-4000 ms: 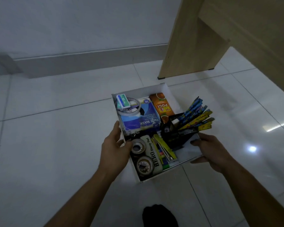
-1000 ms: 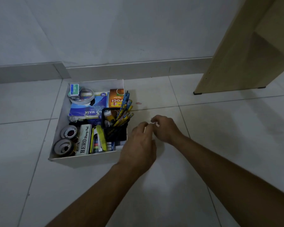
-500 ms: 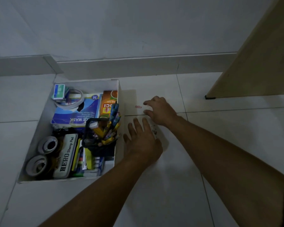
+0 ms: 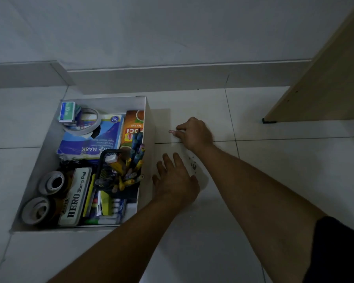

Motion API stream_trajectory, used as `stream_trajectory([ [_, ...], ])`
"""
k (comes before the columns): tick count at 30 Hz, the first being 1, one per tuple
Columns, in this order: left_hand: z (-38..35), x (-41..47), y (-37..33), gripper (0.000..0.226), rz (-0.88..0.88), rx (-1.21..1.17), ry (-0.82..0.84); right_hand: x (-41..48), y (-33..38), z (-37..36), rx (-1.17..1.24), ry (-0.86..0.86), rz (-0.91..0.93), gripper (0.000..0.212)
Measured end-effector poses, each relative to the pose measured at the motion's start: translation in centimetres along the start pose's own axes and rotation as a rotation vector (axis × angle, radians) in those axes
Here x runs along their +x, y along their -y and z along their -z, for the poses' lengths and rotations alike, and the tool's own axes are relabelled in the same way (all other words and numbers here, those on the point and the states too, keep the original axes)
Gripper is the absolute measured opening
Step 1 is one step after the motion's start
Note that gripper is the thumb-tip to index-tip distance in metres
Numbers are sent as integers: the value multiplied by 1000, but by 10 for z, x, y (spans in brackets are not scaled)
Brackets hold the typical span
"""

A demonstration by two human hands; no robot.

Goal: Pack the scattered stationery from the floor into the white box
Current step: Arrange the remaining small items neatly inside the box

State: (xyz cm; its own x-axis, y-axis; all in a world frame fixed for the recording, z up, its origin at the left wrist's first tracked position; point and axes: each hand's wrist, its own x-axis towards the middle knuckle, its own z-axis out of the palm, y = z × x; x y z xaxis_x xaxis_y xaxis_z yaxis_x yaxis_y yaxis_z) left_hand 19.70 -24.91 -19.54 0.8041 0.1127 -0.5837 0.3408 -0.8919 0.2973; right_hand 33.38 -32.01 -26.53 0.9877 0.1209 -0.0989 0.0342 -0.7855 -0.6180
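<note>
The white box [image 4: 150, 127] stands on the floor tiles at the left, filled with stationery: tape rolls [image 4: 51, 182], a HERO stamp pad [image 4: 76, 198], a black mesh pencil holder [image 4: 119, 170] and a face mask pack [image 4: 90, 144]. Just right of the box lies a small pink paper clip [image 4: 170, 131]. My right hand [image 4: 195, 133] pinches its end with the fingertips. My left hand [image 4: 176, 180] lies flat, fingers spread, beside the box wall, partly over a pale sheet [image 4: 193, 165] with small dark specks.
A grey baseboard [image 4: 172, 76] and wall run along the back, close behind the box. A wooden furniture panel [image 4: 325, 88] stands on the floor at the right. Bare tiles stretch in front and to the right of my arms.
The box went from my hands to the floor by the wall. Since half a second ago my right hand's fingers have closed onto the pink clip; my left hand stays flat.
</note>
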Motion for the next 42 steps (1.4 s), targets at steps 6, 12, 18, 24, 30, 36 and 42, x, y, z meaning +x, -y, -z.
stream_trajectory([
  [6,4,-1,2,77,-31,-1,-35,1,12,-1,-50,27,7,17],
  [12,2,-10,9,71,-101,-51,-59,-22,16,-1,-535,110,161,30],
  [18,-1,-31,12,68,-220,-101,-61,-65,-7,9,-110,62,15,21],
  [24,0,-72,19,53,-493,-237,-212,-135,3,41,480,-26,-158,20],
  [30,14,-134,63,33,-760,-330,-373,-199,43,64,571,-59,-74,9],
  [36,37,-148,141,18,-672,-394,-593,-253,104,56,422,-121,163,9],
  [42,66,-134,204,17,-495,-357,-783,-263,163,20,63,-151,563,15],
])
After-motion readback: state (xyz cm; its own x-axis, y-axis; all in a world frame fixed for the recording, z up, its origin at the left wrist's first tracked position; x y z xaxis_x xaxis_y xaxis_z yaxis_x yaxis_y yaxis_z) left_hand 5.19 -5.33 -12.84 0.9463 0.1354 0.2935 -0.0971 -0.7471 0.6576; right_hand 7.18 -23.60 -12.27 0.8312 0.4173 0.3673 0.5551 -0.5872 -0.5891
